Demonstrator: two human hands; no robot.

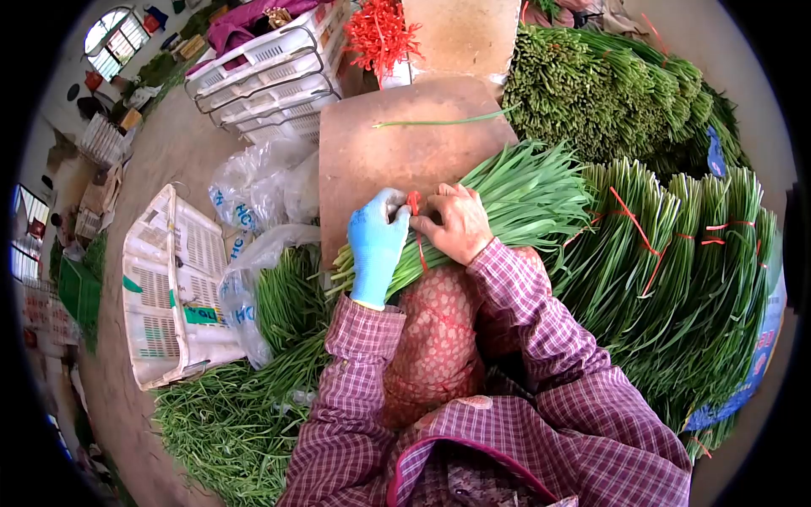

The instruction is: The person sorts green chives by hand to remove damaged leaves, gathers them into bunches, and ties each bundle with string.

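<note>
A bundle of green garlic chives (pixel 532 193) lies across the front of a brown board (pixel 355 148), its leafy ends pointing right and its cut stems left. Around the stems runs a red tie (pixel 413 203), its upper part pinched between my two hands. My left hand (pixel 377 245), in a blue glove, is closed with thumb and fingertips on the tie. Bare and also closed, my right hand (pixel 460 224) meets it from the right, fingertips against the red strip. A single loose green stalk (pixel 439 122) rests farther back on the board.
Tied chive bundles (pixel 659 220) stand at right, with a large stack of stems (pixel 591 93) behind. Red ties (pixel 382 38) hang beyond the board. White crates (pixel 279 76), a tipped crate (pixel 156 287) and plastic bags (pixel 262 182) stand left; loose greens (pixel 228 431) lie below.
</note>
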